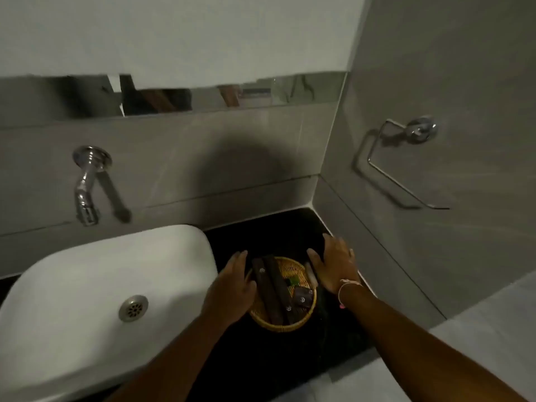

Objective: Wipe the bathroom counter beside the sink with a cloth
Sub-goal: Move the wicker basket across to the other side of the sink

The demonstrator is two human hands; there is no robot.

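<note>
While both hands reached in over the black counter (pixel 261 361), they bracketed a small round wicker basket (pixel 293 323) from either side. Left hand (pixel 232 288) lay against the basket's near-sink edge, fingers spread and extended, palm down; whether it actually gripped the rim could not be told. Right hand (pixel 336 268) sat at the opposite edge, fingers splayed wide and flat, thumb angled toward the basket, with a pale bracelet (pixel 346 288) at the wrist; it closed on nothing visible.

And the counter itself: dark, glossy, almost black, a narrow slab running from the corner of the wall beyond the fingertips back toward the person's forearms, its long axis going away from the body toward the back wall. It lay directly beneath both palms, squeezed between the white sink (pixel 95 285) outside the left hand and the grey tiled side wall outside the right.

Between the two hands, the basket held long dark brown packets (pixel 272 288) lying lengthwise, pointing away from the wrists, plus a small dark sachet (pixel 304 297) and a spot of green (pixel 293 281). No cloth showed in either hand. Beyond the left fingertips, a chrome tap (pixel 87 184) jutted from the wall above the sink; past the right hand, a chrome ring holder (pixel 406 158) hung on the side wall.
</note>
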